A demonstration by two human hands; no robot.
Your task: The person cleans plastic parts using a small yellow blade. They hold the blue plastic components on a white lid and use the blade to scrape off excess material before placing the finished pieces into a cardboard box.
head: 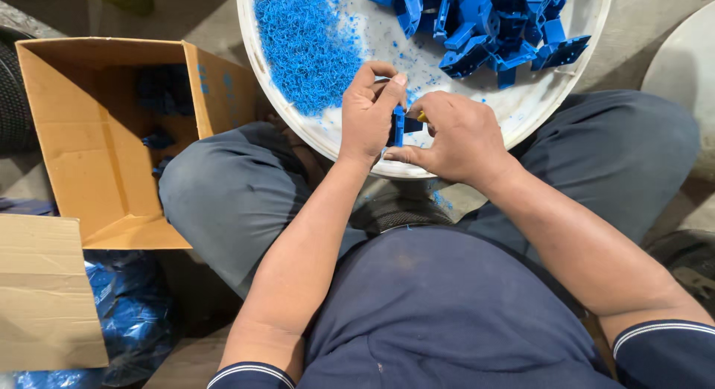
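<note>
1. Blue moulded plastic part (pixel 398 125), small and narrow, sits pinched between both hands over the near rim of the round white plastic tub (pixel 521 110).
2. Left hand (pixel 366 113) curls closed on it; right hand (pixel 458 139) grips it too, with something small and yellow (pixel 422 116).
3. Blue plastic shavings (pixel 305 46) and piled blue plastic brackets (pixel 491 24) fill the tub; an open brown cardboard box (pixel 97 173) stands left.

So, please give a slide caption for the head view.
Both hands, left hand and right hand, hold a blue plastic part over a white tray.
</note>
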